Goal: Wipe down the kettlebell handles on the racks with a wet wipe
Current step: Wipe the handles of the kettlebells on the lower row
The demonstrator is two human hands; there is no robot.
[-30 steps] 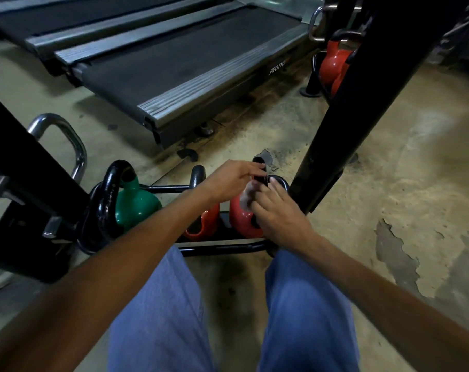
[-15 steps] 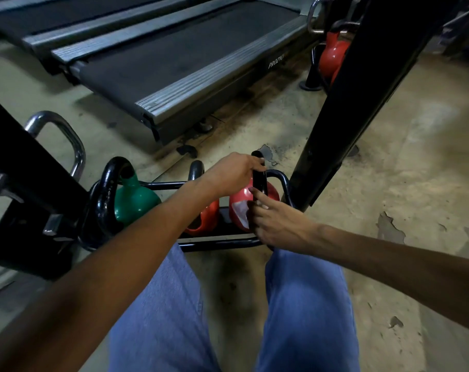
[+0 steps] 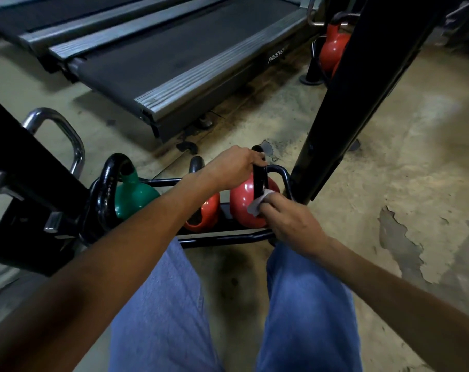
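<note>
- Step in hand: wiping the handle [image 3: 260, 181] of the red kettlebell [image 3: 242, 204], which sits at the right end of the low rack [image 3: 222, 238], just beside the black upright [image 3: 348, 103].
- Left hand [image 3: 236, 167] is wrapped around the top of that handle, looks like it's steadying the bell.
- Right hand [image 3: 289, 218] pinches the white wet wipe [image 3: 257, 204] against the handle's lower end, right where it meets the red body.
- Next move, I reckon: slide the wipe up and around the loop, and the left hand has to let go of the top so that bit gets cleaned too.
- The other red kettlebell [image 3: 206, 213] and the green kettlebell [image 3: 134, 196] sit to the left (no clue if they're done).
</note>
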